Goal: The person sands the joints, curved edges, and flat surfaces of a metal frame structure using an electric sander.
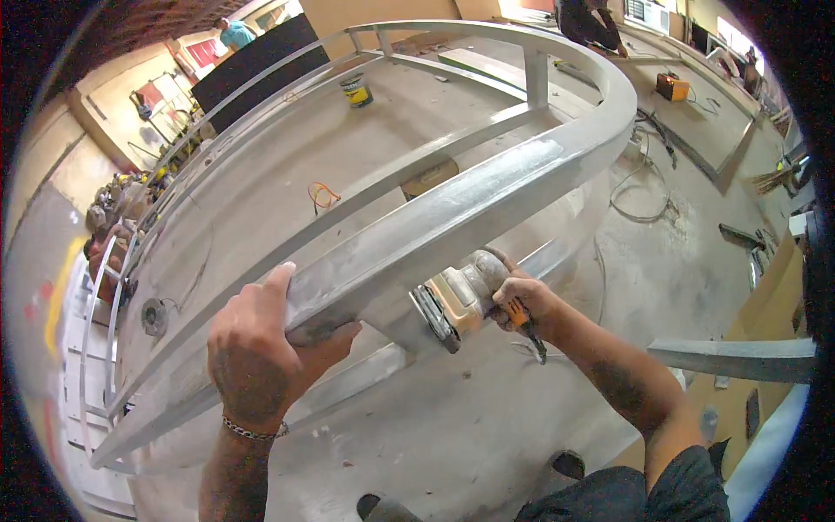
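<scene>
Two bare hands work at a large curved frame of silver-grey metal bars (613, 96), w/ a tan-and-grey handheld power sander (459, 300) held just below the frame's broad, dull-silver upper rail (452, 209), its flat dark pad facing L. Main risk, by the look of it: a slip. If the pad caught the rail's lower edge, the sander could kick sideways, & the L thumb, near the pad on the same rail, would be exposed. No glove on either hand, so a skid could mean scraped skin. A one-handed hold might make any kick harder to check, esp. w/ a tired wrist. The black cord end (537, 351) hanging off the tool's orange rear could tug it off line if it hooked on metal. A silver chain-link bracelet (252, 431) on the L wrist might snag on an edge. Too much pressure in 1 spot could gouge the surface or leave it uneven. L hand (259, 344): spread in a wide C, fingers over the rail's upper side, thumb along its lower side, touching bare metal, no tool. R hand (528, 300): curled round the sander's rear, fingers bent, some hidden, so exact grip unclear. Pad-to-metal contact: can't tell from this angle.
</scene>
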Tool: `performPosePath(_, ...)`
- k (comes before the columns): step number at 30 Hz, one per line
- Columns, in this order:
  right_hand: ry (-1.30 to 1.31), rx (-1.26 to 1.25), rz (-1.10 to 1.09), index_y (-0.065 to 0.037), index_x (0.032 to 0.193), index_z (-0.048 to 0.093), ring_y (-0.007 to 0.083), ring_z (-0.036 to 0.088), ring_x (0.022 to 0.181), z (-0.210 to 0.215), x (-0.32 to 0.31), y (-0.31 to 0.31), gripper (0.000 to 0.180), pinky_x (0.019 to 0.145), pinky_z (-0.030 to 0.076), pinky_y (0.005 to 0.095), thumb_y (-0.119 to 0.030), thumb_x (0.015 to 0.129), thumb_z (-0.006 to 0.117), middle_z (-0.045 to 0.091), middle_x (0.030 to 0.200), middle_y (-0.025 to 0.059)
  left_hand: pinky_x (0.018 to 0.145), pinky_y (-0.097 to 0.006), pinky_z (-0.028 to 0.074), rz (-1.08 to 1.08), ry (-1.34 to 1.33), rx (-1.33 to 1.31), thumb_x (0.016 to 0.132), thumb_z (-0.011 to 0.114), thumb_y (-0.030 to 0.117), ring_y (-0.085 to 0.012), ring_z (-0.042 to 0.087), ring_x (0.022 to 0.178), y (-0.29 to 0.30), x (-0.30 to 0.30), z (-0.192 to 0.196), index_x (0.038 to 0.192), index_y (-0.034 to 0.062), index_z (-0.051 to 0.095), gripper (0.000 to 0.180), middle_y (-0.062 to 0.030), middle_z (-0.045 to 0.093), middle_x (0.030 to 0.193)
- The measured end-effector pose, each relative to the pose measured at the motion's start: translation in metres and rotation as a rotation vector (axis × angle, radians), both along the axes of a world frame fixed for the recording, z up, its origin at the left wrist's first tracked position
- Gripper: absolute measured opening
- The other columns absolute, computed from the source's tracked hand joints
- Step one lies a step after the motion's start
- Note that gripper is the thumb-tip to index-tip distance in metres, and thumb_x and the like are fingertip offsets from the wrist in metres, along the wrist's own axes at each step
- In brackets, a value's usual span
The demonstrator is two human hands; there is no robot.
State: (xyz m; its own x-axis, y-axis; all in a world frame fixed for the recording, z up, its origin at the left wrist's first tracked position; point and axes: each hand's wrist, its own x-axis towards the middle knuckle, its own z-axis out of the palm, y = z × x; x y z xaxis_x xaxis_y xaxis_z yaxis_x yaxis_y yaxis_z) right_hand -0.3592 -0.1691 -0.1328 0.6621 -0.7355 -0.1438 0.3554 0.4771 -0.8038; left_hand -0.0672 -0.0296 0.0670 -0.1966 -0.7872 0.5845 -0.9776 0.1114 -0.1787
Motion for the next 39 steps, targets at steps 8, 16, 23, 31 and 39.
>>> performPosePath(8, 0.079, 0.037, -0.034, -0.017, 0.16, 0.028, 0.0173, 0.056, 0.066, 0.011, 0.001, 0.007, 0.092, 0.048, 0.043, 0.0306, -0.014, 0.074, 0.062, 0.061, 0.111, 0.0113, 0.076, -0.047, 0.055, 0.03, 0.062, 0.075, 0.066, 0.091, 0.047, -0.039, 0.07, 0.086, 0.005, 0.001, 0.003, 0.123, 0.0021, 0.065, 0.077, -0.0204, 0.07, 0.096)
performPosePath(16, 0.096, 0.029, -0.041, -0.018, 0.158, 0.032, 0.0171, 0.059, 0.072, 0.011, 0.002, 0.008, 0.089, 0.051, 0.046, 0.0314, -0.015, 0.074, 0.061, 0.06, 0.111, 0.0093, 0.074, -0.046, 0.056, 0.003, 0.051, 0.052, 0.065, 0.093, 0.041, -0.038, 0.07, 0.084, 0.0, -0.002, -0.001, 0.119, 0.0012, 0.067, 0.072, -0.0196, 0.071, 0.095)
performPosePath(23, 0.042, 0.053, -0.067, -0.024, 0.158, 0.031, 0.0142, 0.054, 0.061, 0.014, 0.0, 0.014, 0.087, 0.049, 0.045, 0.0281, -0.011, 0.077, 0.059, 0.058, 0.098, 0.0062, 0.079, -0.046, 0.057, 0.045, 0.064, 0.054, 0.063, 0.094, 0.032, -0.0381, 0.073, 0.09, -0.002, -0.005, -0.001, 0.123, 0.003, 0.067, 0.072, -0.0212, 0.073, 0.101)
performPosePath(31, 0.069, 0.018, -0.033, -0.023, 0.159, 0.032, 0.0181, 0.058, 0.07, 0.011, -0.007, 0.017, 0.089, 0.054, 0.046, 0.0329, -0.015, 0.076, 0.063, 0.059, 0.108, 0.009, 0.08, -0.047, 0.057, 0.041, 0.087, 0.057, 0.062, 0.093, 0.029, -0.0393, 0.072, 0.091, -0.003, -0.004, -0.003, 0.124, 0.0045, 0.066, 0.072, -0.0213, 0.073, 0.104)
performPosePath(39, -0.036, 0.015, -0.039, -0.02, 0.158, 0.033, 0.0211, 0.061, 0.091, 0.014, 0.007, 0.004, 0.087, 0.068, 0.052, 0.0365, -0.014, 0.076, 0.064, 0.058, 0.124, 0.01, 0.081, -0.047, 0.056, 0.059, 0.081, 0.065, 0.062, 0.094, 0.03, -0.0395, 0.071, 0.095, -0.002, -0.006, -0.007, 0.125, 0.0057, 0.065, 0.073, -0.0201, 0.072, 0.108)
